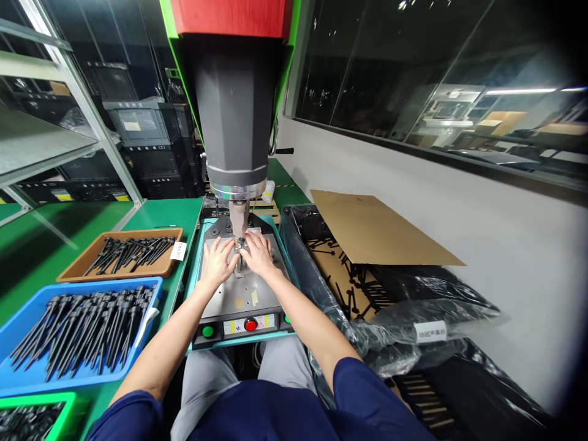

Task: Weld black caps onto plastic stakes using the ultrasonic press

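My left hand (218, 262) lies on the left of a small metal fixture (237, 264), fingers stretched and spread, thumb toward the fixture. On the other side my right hand (258, 252) reaches in with its fingers extended, the thumb and fingertips close to a small dark part (241, 243) in the fixture. Whether the fingertips touch that part is too small to tell. Right above it comes down the metal horn (239, 217) of a press machine (236, 110). The fixture stands on a grey base plate (229, 300) with a red button (250, 324) and green buttons (207, 331) along its front.
To the left, a brown tray (73, 272) and a blue tray (27, 383) hold many black stemmed parts; a green bin (68, 407) holds small black pieces. On the right, a plastic-lined box (316, 288) with black parts sits under a cardboard sheet (381, 233), beside the wall (459, 220).
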A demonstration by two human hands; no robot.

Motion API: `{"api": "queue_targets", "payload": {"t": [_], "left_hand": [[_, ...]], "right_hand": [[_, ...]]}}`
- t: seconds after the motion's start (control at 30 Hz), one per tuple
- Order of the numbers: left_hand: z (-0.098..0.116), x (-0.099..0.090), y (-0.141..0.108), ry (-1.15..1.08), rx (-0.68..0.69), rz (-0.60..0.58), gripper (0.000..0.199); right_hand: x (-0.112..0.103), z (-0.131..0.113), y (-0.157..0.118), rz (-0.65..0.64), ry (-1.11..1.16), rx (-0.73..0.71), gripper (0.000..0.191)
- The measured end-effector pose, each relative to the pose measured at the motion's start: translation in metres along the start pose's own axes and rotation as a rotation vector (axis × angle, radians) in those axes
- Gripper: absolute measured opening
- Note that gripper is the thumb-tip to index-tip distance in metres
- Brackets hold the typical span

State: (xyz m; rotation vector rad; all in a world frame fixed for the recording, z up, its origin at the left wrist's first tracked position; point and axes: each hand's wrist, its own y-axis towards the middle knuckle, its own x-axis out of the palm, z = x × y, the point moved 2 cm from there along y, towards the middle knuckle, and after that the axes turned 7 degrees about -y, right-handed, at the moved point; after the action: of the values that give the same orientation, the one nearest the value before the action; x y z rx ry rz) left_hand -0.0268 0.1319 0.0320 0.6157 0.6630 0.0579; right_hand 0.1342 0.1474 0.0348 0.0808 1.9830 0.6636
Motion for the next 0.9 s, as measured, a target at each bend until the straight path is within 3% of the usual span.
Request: {"api": "queue_targets", "payload": {"t": [0.3,0.5,0.77,0.9], "left_hand": [[-0.004,-0.003,-0.002,-0.076,-0.036,0.049,0.040],[-0.001,-0.004,-0.002,-0.157,-0.096,0.063,0.041],[0.014,-0.013,-0.008,-0.091,-0.034,0.039,0.045],[0.025,-0.029,-0.026,-0.163,-0.104,0.131,0.049]], "right_hand": [[-0.018,0.013,-0.037,0.202,0.094,-0.065,0.046],[-0.030,0.018,-0.065,0.230,0.177,-0.036,0.043],[-0.023,0.031,-0.094,0.261,0.212,0.056,0.038],[-0.020,0.046,-0.118,0.282,0.177,0.141,0.038]]}}
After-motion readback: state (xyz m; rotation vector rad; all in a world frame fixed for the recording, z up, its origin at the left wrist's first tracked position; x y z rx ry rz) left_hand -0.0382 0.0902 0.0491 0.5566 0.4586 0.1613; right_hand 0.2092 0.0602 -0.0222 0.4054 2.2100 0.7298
